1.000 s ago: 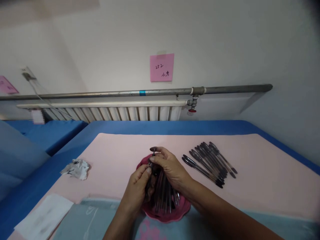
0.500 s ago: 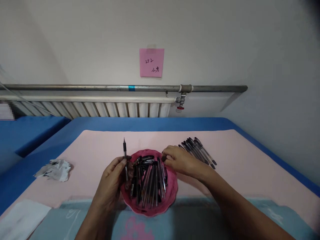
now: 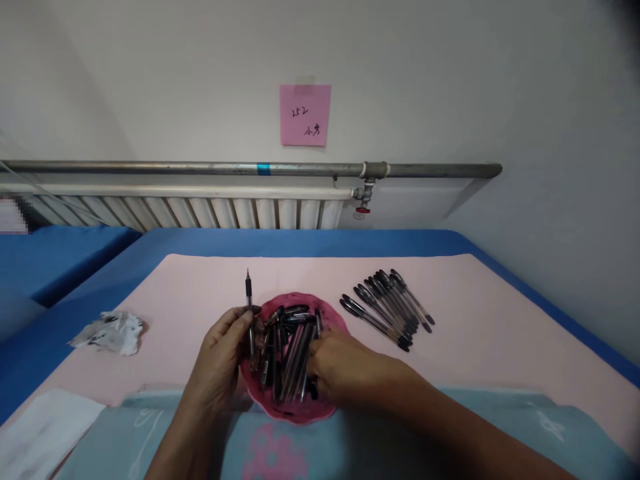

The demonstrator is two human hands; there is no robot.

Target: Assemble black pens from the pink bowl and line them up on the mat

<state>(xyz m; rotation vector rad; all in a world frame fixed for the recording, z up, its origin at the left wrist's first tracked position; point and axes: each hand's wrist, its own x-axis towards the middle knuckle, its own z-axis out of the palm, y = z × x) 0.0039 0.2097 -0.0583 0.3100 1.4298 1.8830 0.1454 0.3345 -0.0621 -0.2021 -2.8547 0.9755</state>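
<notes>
A pink scalloped basket [image 3: 345, 321] holds a jumble of black and clear pens [image 3: 295, 360] and dark caps. At its left rim, my left hand [image 3: 223, 353] is closed on an uncapped pen [image 3: 249, 293], its tip pointing up. My right hand [image 3: 340, 363] reaches into the basket's right side, fingers curled down among the pens. Whatever those fingertips grip is hidden behind the hand. To the right of the basket, several capped pens [image 3: 387, 303] lie slanted side by side on the pink sheet [image 3: 465, 333].
Crumpled, ink-marked tissue [image 3: 113, 332] lies at the left, with a white paper [image 3: 53, 427] nearer me. A blue-grey cloth [image 3: 480, 407] covers the near edge. Behind the blue surface [image 3: 310, 241], a radiator [image 3: 250, 212] and a metal pipe [image 3: 190, 168] run along the wall.
My right hand has moved down and slightly left, deeper over the pens in the basket. More of the pens on the sheet now show. My left hand keeps the pen upright.
</notes>
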